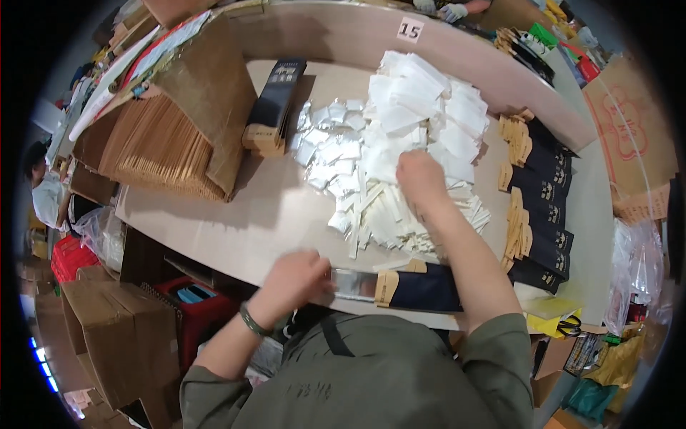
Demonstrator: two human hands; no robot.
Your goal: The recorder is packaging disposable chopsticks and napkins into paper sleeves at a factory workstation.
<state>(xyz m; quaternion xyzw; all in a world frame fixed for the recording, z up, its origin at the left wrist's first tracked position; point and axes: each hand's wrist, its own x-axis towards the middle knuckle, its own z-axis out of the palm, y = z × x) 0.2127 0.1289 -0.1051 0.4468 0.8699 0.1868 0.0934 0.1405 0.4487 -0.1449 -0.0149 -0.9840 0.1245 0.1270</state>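
My right hand (420, 177) reaches over a pile of white paper packets (411, 96) and pale flat sticks (393, 225). Its fingers are closed, and what they may hold is hidden. Smeared by motion, my left hand (296, 277) hovers at the table's near edge, its fingers curled. Beside its fingertips lies a shiny silvery strip (355, 284), and I cannot tell whether they touch it. To the right of that strip, dark blue sleeves with tan ends (421, 286) lie below my right forearm. Small silver foil packets (332, 143) are heaped left of the white pile.
A cardboard box (214, 93) holding a row of tan cards (153, 154) stands at left. Near it lies a stack of dark sleeves (279, 93). More dark sleeves (543, 193) line the right side. A raised board (471, 50) borders the table's far side.
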